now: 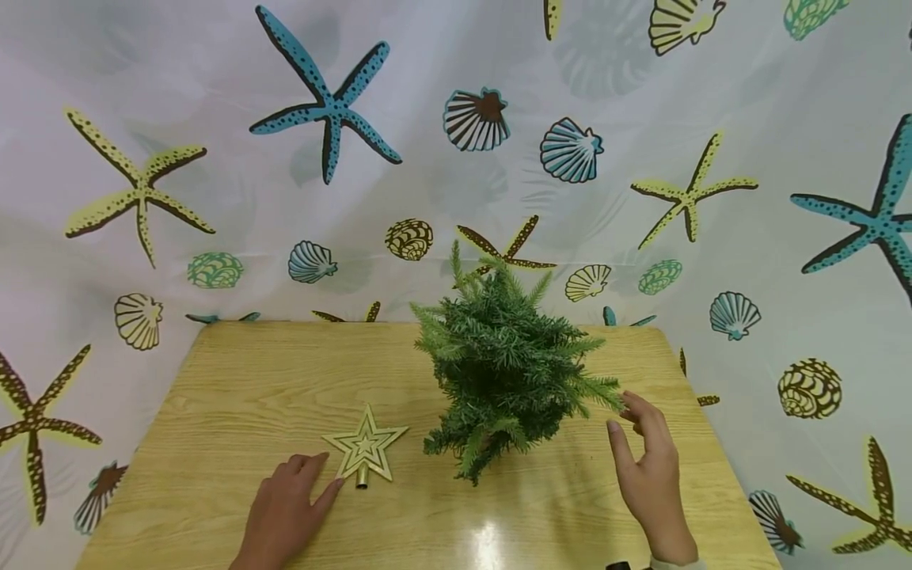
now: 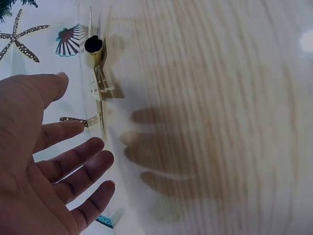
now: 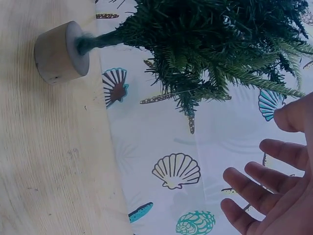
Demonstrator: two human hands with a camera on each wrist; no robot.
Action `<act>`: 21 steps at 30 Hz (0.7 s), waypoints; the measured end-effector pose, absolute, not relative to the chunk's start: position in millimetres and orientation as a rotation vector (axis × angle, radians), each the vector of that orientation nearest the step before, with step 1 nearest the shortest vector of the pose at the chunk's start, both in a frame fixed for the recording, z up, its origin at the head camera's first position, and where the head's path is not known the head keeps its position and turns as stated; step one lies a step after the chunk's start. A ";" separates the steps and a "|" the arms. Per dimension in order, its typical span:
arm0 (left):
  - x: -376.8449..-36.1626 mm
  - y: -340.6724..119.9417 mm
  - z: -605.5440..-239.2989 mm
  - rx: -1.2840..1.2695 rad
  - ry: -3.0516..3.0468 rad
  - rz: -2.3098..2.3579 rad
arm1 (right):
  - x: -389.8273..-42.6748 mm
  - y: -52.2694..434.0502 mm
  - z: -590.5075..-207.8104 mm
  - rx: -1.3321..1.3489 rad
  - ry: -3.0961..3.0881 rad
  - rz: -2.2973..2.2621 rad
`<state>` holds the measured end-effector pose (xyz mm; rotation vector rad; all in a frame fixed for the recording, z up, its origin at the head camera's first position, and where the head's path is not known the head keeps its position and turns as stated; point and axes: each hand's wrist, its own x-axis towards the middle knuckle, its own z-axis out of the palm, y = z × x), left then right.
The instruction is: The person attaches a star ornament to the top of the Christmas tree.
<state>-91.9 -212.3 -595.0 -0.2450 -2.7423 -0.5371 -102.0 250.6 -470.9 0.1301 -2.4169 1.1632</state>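
Note:
A small green artificial Christmas tree (image 1: 502, 356) stands on the table, right of its middle. The right wrist view shows its round wooden base (image 3: 61, 54) under a thin trunk. Left of the tree lies a gold star tree topper (image 1: 366, 447), flat, with its socket toward me; the left wrist view shows the socket (image 2: 94, 54) end-on. My left hand (image 1: 285, 503) hovers just left of the star, fingers loosely spread and holding nothing; contact with it cannot be made out. My right hand (image 1: 651, 471) is beside a right-hand branch tip, fingers apart, gripping nothing.
The wooden table (image 1: 249, 396) has its far edge against a white curtain (image 1: 442, 198) printed with starfish and shells, which also runs along both sides. A small dark object (image 1: 618, 565) shows at the bottom edge near the right wrist.

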 end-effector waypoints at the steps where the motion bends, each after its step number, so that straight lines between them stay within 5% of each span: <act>1: -92.2 -212.2 -596.0 -0.242 -2.753 -0.542 | -101.9 250.7 -470.4 0.132 -2.407 1.163; 21: -105.2 -202.8 -608.3 -0.196 -2.755 -0.645 | -102.7 241.5 -402.3 0.264 -2.220 1.391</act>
